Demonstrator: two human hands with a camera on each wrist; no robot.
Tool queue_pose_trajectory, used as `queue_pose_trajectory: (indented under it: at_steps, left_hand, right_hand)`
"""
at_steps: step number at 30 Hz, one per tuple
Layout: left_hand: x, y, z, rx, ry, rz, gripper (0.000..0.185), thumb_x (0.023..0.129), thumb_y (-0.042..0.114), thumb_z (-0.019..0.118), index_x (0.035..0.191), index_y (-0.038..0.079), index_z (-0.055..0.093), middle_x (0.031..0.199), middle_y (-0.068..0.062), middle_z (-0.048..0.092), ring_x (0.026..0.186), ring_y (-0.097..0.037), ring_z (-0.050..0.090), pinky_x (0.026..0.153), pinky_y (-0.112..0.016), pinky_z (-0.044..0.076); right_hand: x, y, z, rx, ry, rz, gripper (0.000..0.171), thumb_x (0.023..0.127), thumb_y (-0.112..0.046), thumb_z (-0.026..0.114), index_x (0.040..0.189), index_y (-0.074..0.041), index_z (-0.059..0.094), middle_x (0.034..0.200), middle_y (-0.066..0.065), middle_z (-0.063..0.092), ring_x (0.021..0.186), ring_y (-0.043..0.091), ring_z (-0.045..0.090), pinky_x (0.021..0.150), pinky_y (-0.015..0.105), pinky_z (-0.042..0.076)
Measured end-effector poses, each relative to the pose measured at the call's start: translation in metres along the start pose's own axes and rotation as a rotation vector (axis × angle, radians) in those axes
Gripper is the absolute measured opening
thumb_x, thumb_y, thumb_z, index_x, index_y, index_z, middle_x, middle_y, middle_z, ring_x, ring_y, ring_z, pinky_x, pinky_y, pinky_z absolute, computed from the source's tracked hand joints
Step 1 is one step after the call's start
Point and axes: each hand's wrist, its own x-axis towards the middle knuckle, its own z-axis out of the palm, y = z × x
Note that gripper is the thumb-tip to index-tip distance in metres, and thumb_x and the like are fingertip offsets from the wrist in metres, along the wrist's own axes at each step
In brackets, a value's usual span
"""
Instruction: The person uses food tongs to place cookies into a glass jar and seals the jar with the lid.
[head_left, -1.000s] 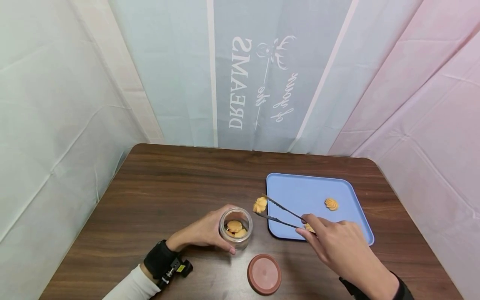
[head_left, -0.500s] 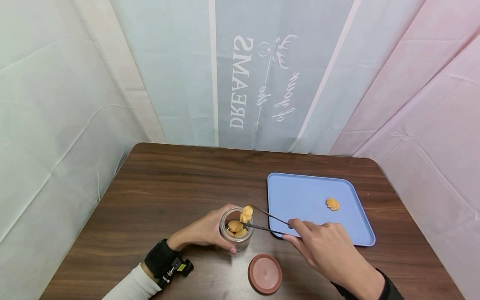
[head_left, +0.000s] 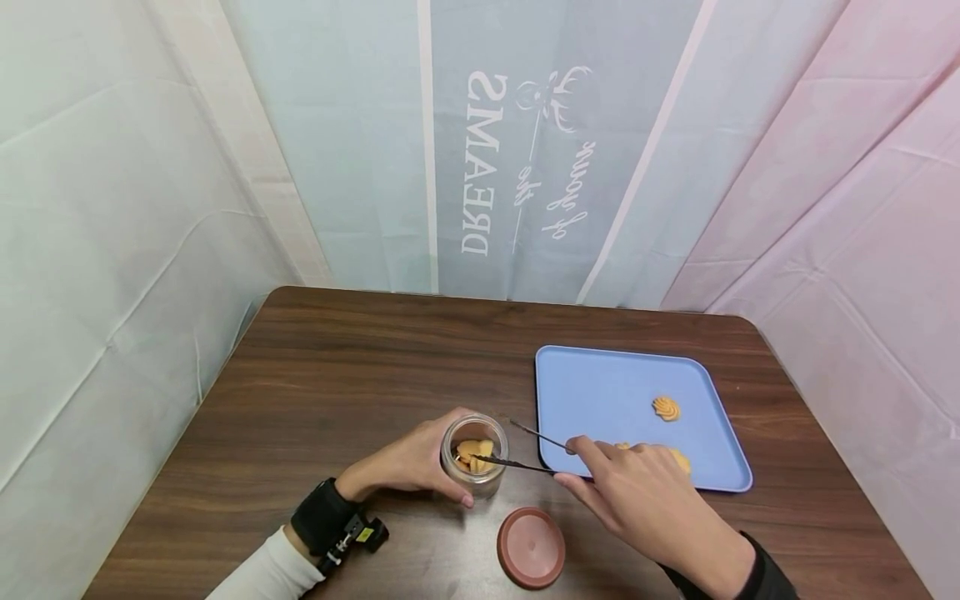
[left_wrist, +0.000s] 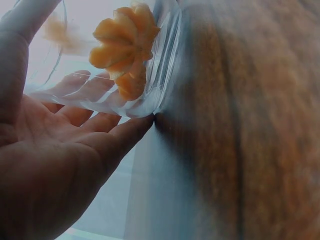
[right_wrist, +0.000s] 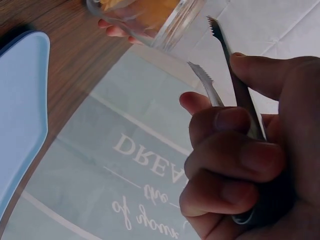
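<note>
Low in the middle of the head view, the glass jar [head_left: 472, 455] stands upright on the wooden table [head_left: 337, 392] with orange cookies [head_left: 474, 452] inside. The left hand [head_left: 408, 463] curls its fingers round the jar's wall; the left wrist view shows a swirled cookie [left_wrist: 125, 47] pressed against the glass. Just right of the jar, the right hand [head_left: 637, 492] pinches metal tongs [head_left: 528, 450] between thumb and fingers, their tips spread apart and holding nothing, one tip over the jar's mouth. Below the jar, near the frame's bottom edge, lies a reddish-brown lid [head_left: 531, 547]. Right of centre sits a blue tray [head_left: 592, 387] with one cookie [head_left: 664, 408] on it and another [head_left: 678, 460] partly hidden behind the right hand.
</note>
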Motion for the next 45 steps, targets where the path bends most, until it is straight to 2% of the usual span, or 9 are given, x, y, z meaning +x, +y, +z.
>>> queue_pose_trajectory:
  at_steps: [3, 7, 15, 20, 23, 28, 33, 38, 45]
  left_hand:
    - [0.0, 0.0, 0.0, 0.006, -0.005, 0.021, 0.094, 0.072, 0.032, 0.101, 0.148, 0.019, 0.048, 0.139, -0.003, 0.067, 0.129, -0.023, 0.062, 0.112, -0.039, 0.047]
    - [0.001, 0.0, 0.0, 0.015, -0.003, 0.022, 0.094, 0.071, 0.032, 0.101, 0.148, 0.019, 0.048, 0.138, -0.003, 0.067, 0.129, -0.022, 0.062, 0.113, -0.038, 0.047]
    - [0.001, 0.001, 0.0, 0.006, -0.001, 0.018, 0.095, 0.071, 0.032, 0.101, 0.148, 0.018, 0.048, 0.139, -0.002, 0.067, 0.128, -0.021, 0.062, 0.113, -0.038, 0.047]
    - [0.001, -0.001, -0.001, -0.007, -0.003, 0.03, 0.093, 0.071, 0.031, 0.101, 0.147, 0.019, 0.048, 0.138, 0.0, 0.067, 0.127, -0.02, 0.062, 0.113, -0.038, 0.046]
    - [0.001, -0.002, -0.001, -0.01, -0.001, 0.039, 0.094, 0.071, 0.03, 0.101, 0.148, 0.019, 0.048, 0.138, 0.002, 0.067, 0.127, -0.019, 0.063, 0.113, -0.038, 0.047]
    - [0.0, -0.001, -0.002, -0.006, -0.003, 0.05, 0.094, 0.071, 0.031, 0.101, 0.148, 0.018, 0.048, 0.138, 0.003, 0.067, 0.128, -0.02, 0.063, 0.113, -0.038, 0.047]
    - [-0.002, 0.001, -0.003, -0.02, 0.002, 0.011, 0.096, 0.071, 0.03, 0.101, 0.149, 0.018, 0.047, 0.138, -0.001, 0.067, 0.128, -0.022, 0.062, 0.112, -0.038, 0.047]
    - [0.0, 0.0, -0.002, -0.019, -0.013, 0.009, 0.096, 0.072, 0.032, 0.101, 0.15, 0.019, 0.046, 0.139, -0.001, 0.066, 0.128, -0.022, 0.062, 0.113, -0.038, 0.047]
    - [-0.002, 0.001, -0.003, -0.003, -0.002, -0.007, 0.098, 0.07, 0.034, 0.102, 0.15, 0.019, 0.047, 0.139, 0.002, 0.067, 0.128, -0.021, 0.062, 0.113, -0.038, 0.047]
  right_hand:
    - [-0.001, 0.0, -0.001, 0.004, -0.034, 0.02, 0.047, 0.111, -0.059, 0.041, 0.107, -0.02, 0.067, 0.064, -0.01, 0.062, 0.044, 0.008, 0.047, 0.042, 0.021, 0.02]
    - [-0.002, 0.0, -0.003, -0.003, -0.057, 0.041, 0.044, 0.11, -0.058, 0.047, 0.107, -0.019, 0.067, 0.067, -0.009, 0.065, 0.045, 0.006, 0.045, 0.042, 0.02, 0.02]
    - [-0.004, 0.002, -0.005, -0.003, -0.038, 0.05, 0.045, 0.11, -0.058, 0.044, 0.109, -0.019, 0.068, 0.066, -0.011, 0.065, 0.044, 0.003, 0.038, 0.043, 0.021, 0.019]
    - [-0.006, 0.007, -0.005, 0.024, -0.021, 0.047, 0.048, 0.111, -0.057, 0.044, 0.109, -0.016, 0.068, 0.072, -0.007, 0.071, 0.044, 0.004, 0.043, 0.042, 0.023, 0.031]
    - [-0.007, 0.011, -0.006, 0.038, -0.016, 0.054, 0.047, 0.111, -0.055, 0.045, 0.109, -0.014, 0.068, 0.073, -0.005, 0.072, 0.045, 0.003, 0.042, 0.042, 0.024, 0.033]
    - [-0.012, 0.017, -0.007, 0.035, -0.024, 0.074, 0.043, 0.11, -0.054, 0.05, 0.108, -0.014, 0.068, 0.071, -0.006, 0.071, 0.045, -0.001, 0.034, 0.043, 0.021, 0.029]
    - [-0.016, 0.024, -0.006, 0.019, -0.014, 0.082, 0.042, 0.109, -0.053, 0.053, 0.107, -0.014, 0.068, 0.075, -0.005, 0.073, 0.045, -0.001, 0.035, 0.042, 0.021, 0.027]
    - [-0.027, 0.029, -0.009, -0.01, -0.003, 0.117, 0.044, 0.108, -0.057, 0.052, 0.105, -0.017, 0.069, 0.077, -0.01, 0.073, 0.045, -0.003, 0.034, 0.043, 0.022, 0.028]
    - [-0.036, 0.035, -0.008, -0.033, -0.022, 0.155, 0.037, 0.105, -0.054, 0.061, 0.107, -0.018, 0.069, 0.065, -0.019, 0.057, 0.048, -0.002, 0.033, 0.044, 0.022, 0.024]
